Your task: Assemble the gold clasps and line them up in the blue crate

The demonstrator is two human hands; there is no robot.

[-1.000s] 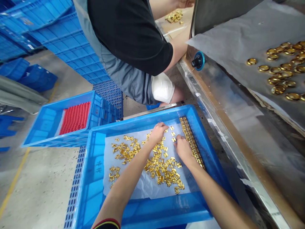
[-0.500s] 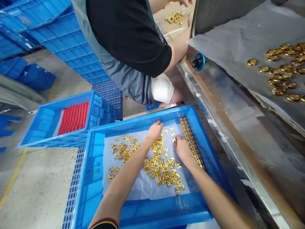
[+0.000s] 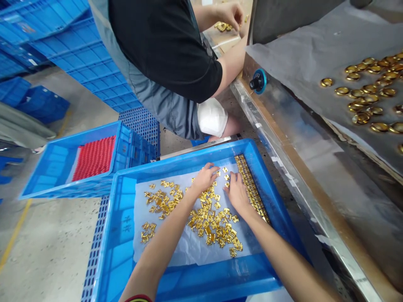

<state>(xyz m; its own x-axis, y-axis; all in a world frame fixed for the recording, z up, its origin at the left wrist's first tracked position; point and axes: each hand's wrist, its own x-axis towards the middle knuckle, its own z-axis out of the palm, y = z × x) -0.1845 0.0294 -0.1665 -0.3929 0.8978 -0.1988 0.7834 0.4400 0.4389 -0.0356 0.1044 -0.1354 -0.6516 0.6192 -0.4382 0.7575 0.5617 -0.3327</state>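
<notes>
Loose gold pieces (image 3: 217, 226) lie scattered on a white sheet (image 3: 185, 247) inside a blue crate (image 3: 126, 226). Along the crate's right side runs a block of gold pieces in close rows (image 3: 252, 188). My left hand (image 3: 204, 179) is over the upper part of the sheet, fingers apart, its fingertips at a gold piece. Just left of the rows, my right hand (image 3: 236, 191) has its fingers spread, with its fingertips near a short line of single pieces (image 3: 226, 177) between the two hands.
A person in a black shirt (image 3: 163, 50) sits beyond the crate, a hand (image 3: 231, 14) over more gold parts. Another blue crate (image 3: 50, 163) holds red items (image 3: 94, 158). At right, gold rings (image 3: 362, 94) lie on a sheet-covered metal bench (image 3: 302, 147).
My right hand has spread its fingers and reached slightly up beside the rows. The fingers of my left hand have opened toward the right. The other person's hand has come lower into view.
</notes>
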